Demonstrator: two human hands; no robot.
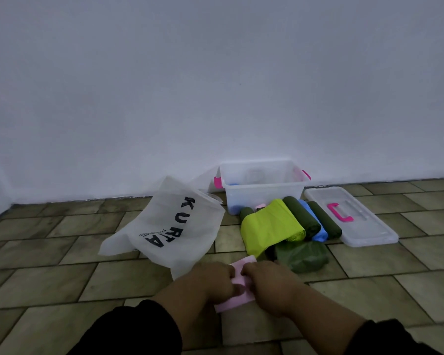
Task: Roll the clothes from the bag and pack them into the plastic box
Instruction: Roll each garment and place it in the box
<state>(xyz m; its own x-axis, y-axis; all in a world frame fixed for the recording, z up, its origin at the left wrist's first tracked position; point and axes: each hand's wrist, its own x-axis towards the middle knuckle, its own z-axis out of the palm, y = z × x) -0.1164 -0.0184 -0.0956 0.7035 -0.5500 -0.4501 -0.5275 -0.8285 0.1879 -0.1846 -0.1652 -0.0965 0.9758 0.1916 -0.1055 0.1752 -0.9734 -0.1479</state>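
Person on the tiled floor (62, 283), both hands down on a small pink garment (237, 302) right in front of them. Left hand (213, 280) and right hand (269, 285) sit side by side, nearly touching, fingers curled down and pinching the pink cloth along its middle; fingertips themselves are tucked under, so exact grip is hard to tell. Cloth lies flat-ish, one corner poking out past the knuckles towards the bag, another strip showing below the hands.

Step in hand: rolling this pink piece, looks like early-to-mid roll, not yet a tight tube.

The white bag (174, 226), printed KURTA, lies slumped and looks emptied, just left of the hands. Clear plastic box (263, 185) stands open against the wall (215, 73), pink side handles; something blue sits low inside at its left end, otherwise mostly empty as far as I can tell. Its lid (369, 226) lies flat on the floor to the right, pink handle up.

Between box and hands: a row of finished rolls just in front of the box, lime roll (269, 224) with a loose tail, dark green roll (303, 219), blue roll (318, 231), another green roll (326, 221). A green folded piece (303, 256) lies nearer the hands, not rolled.

Next move, my guess: keep the roll even and snug with both hands, then carry it to the row or box. Most packing is not yet done.
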